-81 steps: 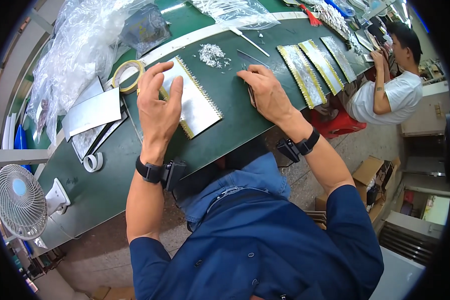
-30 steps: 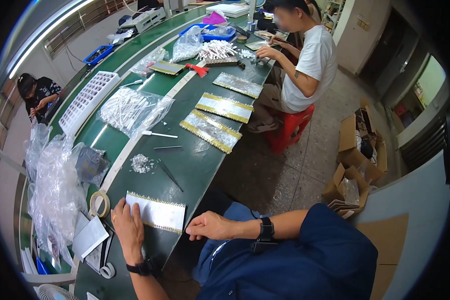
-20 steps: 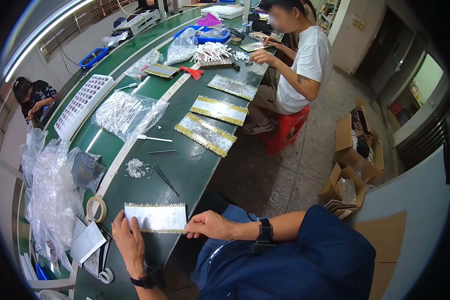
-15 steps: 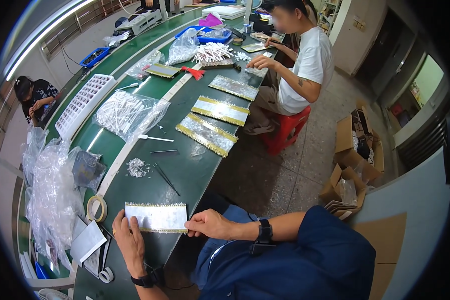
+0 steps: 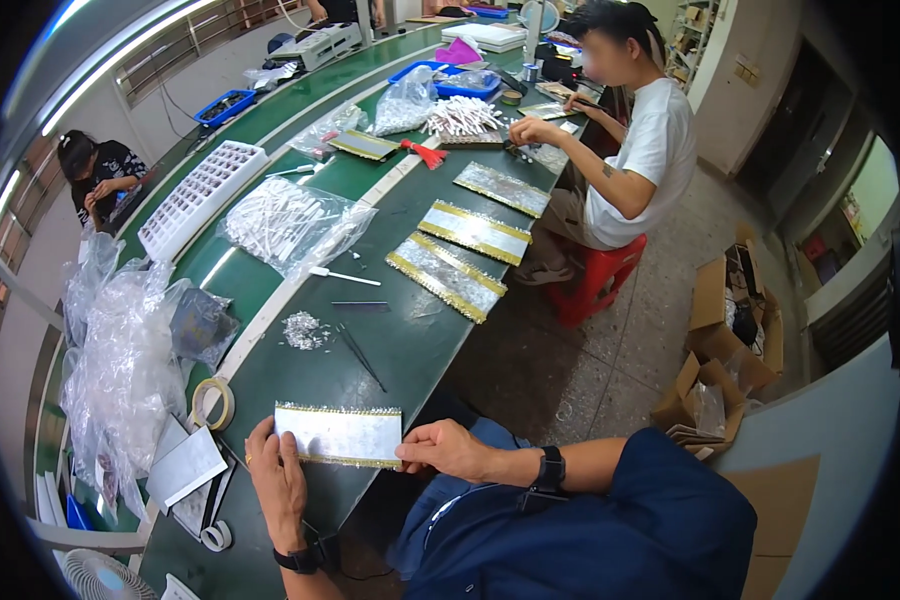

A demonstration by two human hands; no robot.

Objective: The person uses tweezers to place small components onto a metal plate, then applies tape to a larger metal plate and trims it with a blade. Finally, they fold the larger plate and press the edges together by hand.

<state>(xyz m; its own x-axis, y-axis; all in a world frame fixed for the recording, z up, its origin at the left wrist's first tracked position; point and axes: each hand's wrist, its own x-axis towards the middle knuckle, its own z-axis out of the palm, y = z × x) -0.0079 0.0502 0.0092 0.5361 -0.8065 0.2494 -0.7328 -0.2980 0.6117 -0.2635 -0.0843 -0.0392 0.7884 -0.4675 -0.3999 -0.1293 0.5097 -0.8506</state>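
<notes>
Ahead, the green workbench curves away; at its near edge my right hand pinches one corner of the gold-edged metal plate, while my left hand touches the opposite end, its grip unclear. Both long edges look finished; what remains, I cannot tell.

Red stool, open cardboard boxes, probably a fan (partly cropped).

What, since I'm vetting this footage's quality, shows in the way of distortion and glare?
Head view: the green workbench bends, corners go black; the tube light burns white, upper left; a pale streak of glare lies on the green workbench; the left hand and right hand look reasonably sharp.
</notes>
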